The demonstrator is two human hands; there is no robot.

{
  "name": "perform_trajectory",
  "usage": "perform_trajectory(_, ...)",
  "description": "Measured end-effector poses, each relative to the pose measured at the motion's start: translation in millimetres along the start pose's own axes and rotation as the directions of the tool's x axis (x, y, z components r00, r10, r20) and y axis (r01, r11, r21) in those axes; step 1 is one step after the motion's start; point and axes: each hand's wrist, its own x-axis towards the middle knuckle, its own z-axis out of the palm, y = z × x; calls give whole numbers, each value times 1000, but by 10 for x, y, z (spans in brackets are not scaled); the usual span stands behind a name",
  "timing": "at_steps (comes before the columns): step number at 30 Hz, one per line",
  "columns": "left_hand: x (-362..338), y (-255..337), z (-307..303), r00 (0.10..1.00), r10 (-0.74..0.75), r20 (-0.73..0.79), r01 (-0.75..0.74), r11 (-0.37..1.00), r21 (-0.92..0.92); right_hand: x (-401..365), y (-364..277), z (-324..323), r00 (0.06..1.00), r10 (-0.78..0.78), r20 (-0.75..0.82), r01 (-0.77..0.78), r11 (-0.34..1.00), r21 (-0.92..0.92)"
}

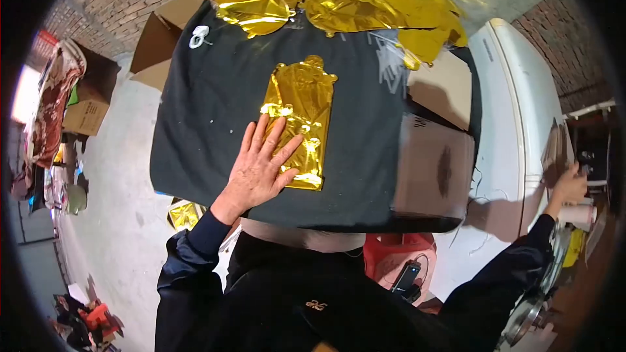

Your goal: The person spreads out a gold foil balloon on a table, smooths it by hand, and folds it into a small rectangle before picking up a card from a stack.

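A folded gold foil balloon (303,101) lies flat on the dark cloth (215,117) that covers the table in front of me. My left hand (257,166) rests on its lower left part, palm down with fingers spread. Far out to the right, my right hand (569,188) reaches past the white appliance to the cluttered shelf. Its fingers look apart, and nothing shows between them. Close by it are a pale roll (579,214) and a stack of thin sheets (555,153).
More gold foil balloons (352,0) are heaped along the table's far edge. A clear plastic sheet (433,176) and cardboard (443,85) lie on its right side. White string (199,37) sits far left. Beyond the right edge stands a white appliance (505,104); a red bin (398,254) is below.
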Motion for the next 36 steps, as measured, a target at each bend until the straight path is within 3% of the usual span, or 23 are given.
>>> perform_trajectory(2, -3, 8, 12, 1000, -1, 15, 1, 1000, 1, -220, -497, -445, 988, -115, -100, 123, 989, 84)
perform_trajectory(3, 0, 16, 0, 1000, 1, 15, -1, 1000, 1, -295, -587, -319, 981, -172, -90, 193, 903, 383)
perform_trajectory(4, 11, 12, -8, 1000, 1, 10, -1, 1000, 2, -424, -919, -602, 948, -289, -136, 318, 812, 490)
perform_trajectory(5, 6, 8, -2, 1000, 1, 13, -1, 1000, 16, -562, -1236, -831, 953, -292, -82, 290, 798, 529)
perform_trajectory(6, 10, 3, 13, 1000, 6, 10, -6, 1000, 22, -643, -1509, -928, 942, -294, -162, 327, 698, 638)
perform_trajectory(7, 6, -3, 28, 1000, 6, 7, -6, 1000, 27, -718, -1757, -1025, 960, -270, -72, 251, 723, 644)
perform_trajectory(9, -5, -8, 40, 1000, -6, 13, 5, 999, 31, -859, -2244, -1208, 971, -235, 36, 98, 536, 839)
perform_trajectory(11, -9, -17, 42, 1000, -5, 7, 4, 999, 38, -945, -2699, -1493, 953, -223, 205, -90, 440, 894)
perform_trajectory(13, -7, -7, 50, 1000, -2, 3, 2, 999, 33, -1066, -3112, -1564, 950, -263, 169, -105, 243, 964)
perform_trajectory(15, -5, -10, 40, 1000, -2, -3, 2, 1000, 26, -1158, -3357, -1691, 895, -372, 247, -105, 364, 925)
perform_trajectory(18, 1, -3, 4, 1000, -5, 17, 5, 1000, 12, -1334, -3633, -1584, 854, -456, 252, -54, 404, 913)
perform_trajectory(20, -6, -11, 1, 1000, -3, 3, 3, 1000, -2, -1453, -3785, -1258, 746, -573, 341, 3, 514, 858)
perform_trajectory(21, -4, -10, 7, 1000, 0, -5, 0, 1000, -12, -1435, -3814, -1288, 683, -618, 389, 41, 564, 825)
perform_trajectory(24, -1, -13, 9, 1000, 0, -10, 0, 1000, -12, -1545, -3732, -1441, 315, -768, 558, 320, 639, 699)
perform_trajectory(27, 14, -9, 1, 1000, -6, -12, 5, 999, -45, -1771, -3699, -1479, 82, -639, 765, 326, 743, 585)
perform_trajectory(28, 6, -7, -9, 1000, -17, -4, 17, 998, -53, -1840, -3637, -1566, 86, -640, 764, 228, 759, 610)
perform_trajectory(36, -29, -55, 52, 997, -5, -81, -2, 997, -78, -1883, -3668, -1585, 185, -701, 689, 403, 694, 597)
